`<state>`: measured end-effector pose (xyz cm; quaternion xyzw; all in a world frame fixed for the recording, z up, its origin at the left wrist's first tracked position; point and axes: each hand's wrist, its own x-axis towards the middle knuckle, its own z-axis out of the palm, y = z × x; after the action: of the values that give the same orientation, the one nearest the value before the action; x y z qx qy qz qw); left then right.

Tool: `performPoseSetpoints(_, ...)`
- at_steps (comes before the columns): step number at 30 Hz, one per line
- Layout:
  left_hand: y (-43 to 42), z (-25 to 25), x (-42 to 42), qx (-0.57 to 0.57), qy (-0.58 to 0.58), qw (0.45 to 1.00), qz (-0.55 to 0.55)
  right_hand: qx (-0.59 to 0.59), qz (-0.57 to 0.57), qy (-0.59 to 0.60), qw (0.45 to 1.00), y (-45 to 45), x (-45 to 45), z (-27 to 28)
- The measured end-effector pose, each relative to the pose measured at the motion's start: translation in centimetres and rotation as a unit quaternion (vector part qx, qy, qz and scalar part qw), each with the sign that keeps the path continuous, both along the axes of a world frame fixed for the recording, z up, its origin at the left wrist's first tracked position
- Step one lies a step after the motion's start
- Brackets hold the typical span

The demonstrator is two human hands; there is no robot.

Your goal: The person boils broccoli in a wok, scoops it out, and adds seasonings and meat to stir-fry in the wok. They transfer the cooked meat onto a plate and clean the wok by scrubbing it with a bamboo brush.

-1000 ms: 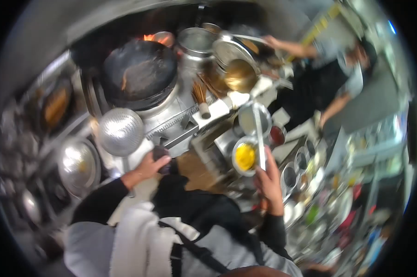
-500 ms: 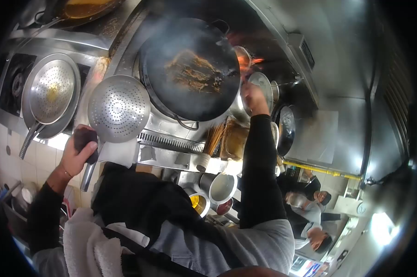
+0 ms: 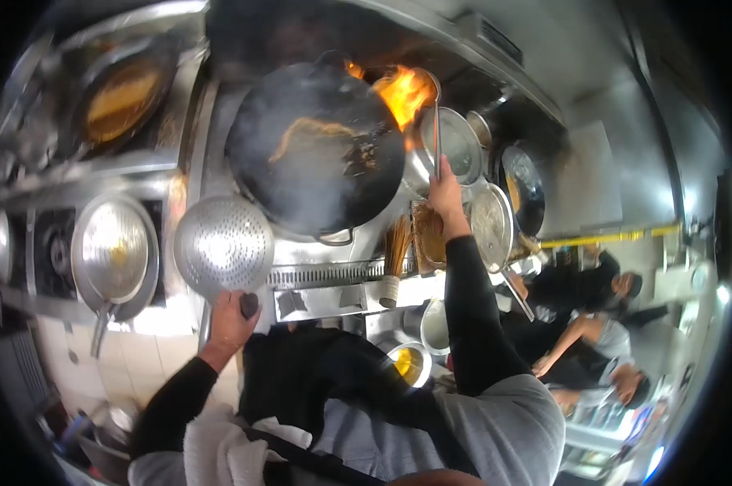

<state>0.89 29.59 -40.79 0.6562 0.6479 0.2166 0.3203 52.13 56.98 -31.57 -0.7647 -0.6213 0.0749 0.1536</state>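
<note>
My left hand (image 3: 235, 326) is wrapped round a dark object (image 3: 249, 304) that I cannot make out, just below a perforated strainer (image 3: 223, 243). My right hand (image 3: 447, 194) grips the handle of a metal ladle (image 3: 437, 134), whose bowl end is beside bright flames (image 3: 402, 93) at the right edge of the wok. The large black wok (image 3: 317, 154) is smoking, with brownish residue on its bottom. Right of the flames stands a round metal pot (image 3: 451, 146), close to my right hand.
A bamboo brush (image 3: 397, 251) stands below the wok. To the left are a pan with brown liquid (image 3: 123, 101) and another strainer (image 3: 115, 251). A bowl of yellow food (image 3: 410, 364) is near my body. Two people (image 3: 601, 348) are at the right; a lidded pan (image 3: 491, 227) sits nearer.
The view has swung round. My right hand has left the bowl of yellow food and moved up beside the wok with the ladle. The flames have grown, and smoke rises from the wok.
</note>
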Motion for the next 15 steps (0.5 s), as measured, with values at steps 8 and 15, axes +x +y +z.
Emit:
performPoseSetpoints(8, -1.7, 1.5, 1.5, -0.070, -0.004, 0.994, 0.089, 0.062, -0.177, -0.001, 0.982, -4.8, 4.3, -6.2)
performPoseSetpoints(15, 2.7, 12.5, 7.7, 0.216, 0.137, 0.953, -0.163, -0.004, -0.106, 0.912, 0.396, -11.3, 6.8, 3.6)
